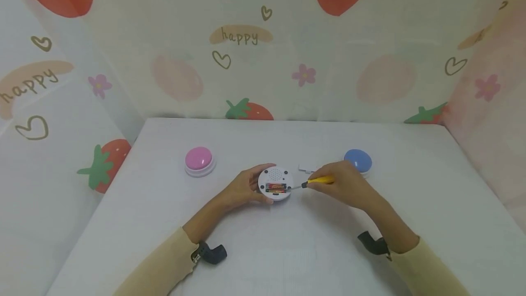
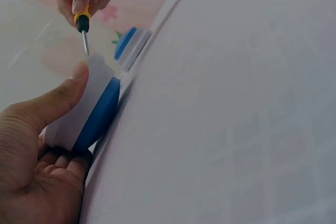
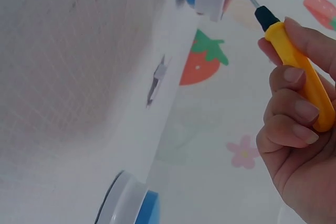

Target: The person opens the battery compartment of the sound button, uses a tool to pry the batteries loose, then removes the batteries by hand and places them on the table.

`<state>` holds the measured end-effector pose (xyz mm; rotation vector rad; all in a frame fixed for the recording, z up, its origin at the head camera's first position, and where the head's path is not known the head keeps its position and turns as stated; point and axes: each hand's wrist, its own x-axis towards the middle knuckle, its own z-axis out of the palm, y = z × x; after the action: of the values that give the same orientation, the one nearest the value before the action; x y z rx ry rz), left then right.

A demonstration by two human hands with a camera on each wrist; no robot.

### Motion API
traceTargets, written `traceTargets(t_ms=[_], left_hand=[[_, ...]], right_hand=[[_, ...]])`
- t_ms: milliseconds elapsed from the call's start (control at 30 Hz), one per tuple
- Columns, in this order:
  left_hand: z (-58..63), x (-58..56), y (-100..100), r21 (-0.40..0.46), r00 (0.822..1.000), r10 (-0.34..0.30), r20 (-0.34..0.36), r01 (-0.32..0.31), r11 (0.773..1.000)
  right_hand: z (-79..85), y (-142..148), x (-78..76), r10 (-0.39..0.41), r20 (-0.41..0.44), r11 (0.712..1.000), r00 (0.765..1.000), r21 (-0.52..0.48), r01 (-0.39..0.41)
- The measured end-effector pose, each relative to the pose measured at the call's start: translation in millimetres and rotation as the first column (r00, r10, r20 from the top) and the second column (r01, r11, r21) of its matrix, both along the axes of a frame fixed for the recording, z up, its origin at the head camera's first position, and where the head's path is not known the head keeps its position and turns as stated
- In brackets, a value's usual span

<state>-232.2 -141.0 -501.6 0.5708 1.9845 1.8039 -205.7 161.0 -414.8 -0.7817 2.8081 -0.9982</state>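
Lots of smooth surfaces here — the table (image 1: 255, 259) has a pale covering with a faint grid in the wrist views, and the backdrop (image 1: 337, 44) is a thin printed sheet with strawberries, hearts and flowers. Glossy domes on the pink button (image 1: 199, 158) at far left and the blue button (image 1: 357, 160) at far right, both on round white bases. A small flat white piece (image 1: 306, 168) lies near the blue one.

The round device (image 1: 282, 179) is mid-table between them, white underside showing, blue dome facing down: dotted grille, little dark feet, two shiny red-and-gold batteries (image 1: 276, 188) side by side. Left hand (image 1: 241, 189) is curled round its rim, thumb near, fingers far. Right hand (image 1: 347, 186) has its fingers wrapped round the yellow screwdriver (image 1: 322, 180) — thin metal shaft, tip right by the batteries' right end
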Motion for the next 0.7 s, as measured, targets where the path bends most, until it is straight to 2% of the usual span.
traceTargets(t_ms=[300,700], left_hand=[[0.4,0.0,-2.2,-0.012,0.999,-0.005,-0.034,0.005,1.000],[-1.1,-1.1,-0.2,-0.033,0.999,0.007,-0.033,-0.008,0.999]], right_hand=[[0.0,-4.7,2.8,0.007,-0.032,1.000,0.999,0.008,-0.006],[5.1,-8.6,5.5,0.001,-0.030,0.998,1.000,0.057,0.001]])
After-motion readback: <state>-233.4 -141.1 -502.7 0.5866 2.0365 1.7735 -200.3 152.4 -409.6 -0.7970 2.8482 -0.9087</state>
